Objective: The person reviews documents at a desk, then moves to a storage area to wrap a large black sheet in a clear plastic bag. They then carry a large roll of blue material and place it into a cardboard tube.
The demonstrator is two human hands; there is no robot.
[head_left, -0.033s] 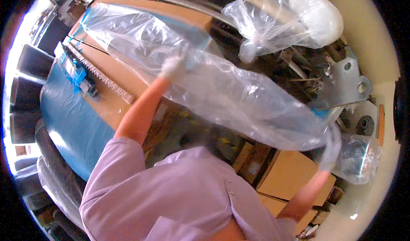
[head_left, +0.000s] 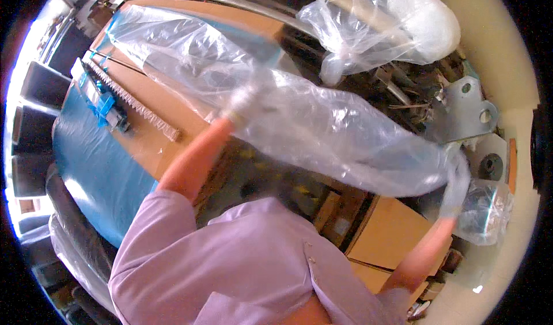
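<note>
A long clear plastic bag [head_left: 334,118] stretches from the far left of the cardboard-topped surface towards the right. My left hand [head_left: 245,101], in a white glove, is over the middle of this bag; motion smears its fingers. At the bag's right end my right hand [head_left: 456,181], also gloved in white, is closed on the gathered plastic. The bag's long body hangs between both hands, bulging slightly and looking hollow. Whether something lies inside its far left part cannot be made out.
A saw-toothed strip [head_left: 132,99] lies on cardboard [head_left: 147,146] beside blue sheeting [head_left: 92,169]. Back right are a bag with a white roll [head_left: 426,25] and a grey metal bracket [head_left: 466,112]. A plastic-wrapped roll [head_left: 483,213] and a cardboard box [head_left: 389,233] are near my right arm.
My left hand has shifted a little right and nearer to me over the bag. My right hand has moved slightly right and away, drawing the bag's end along.
</note>
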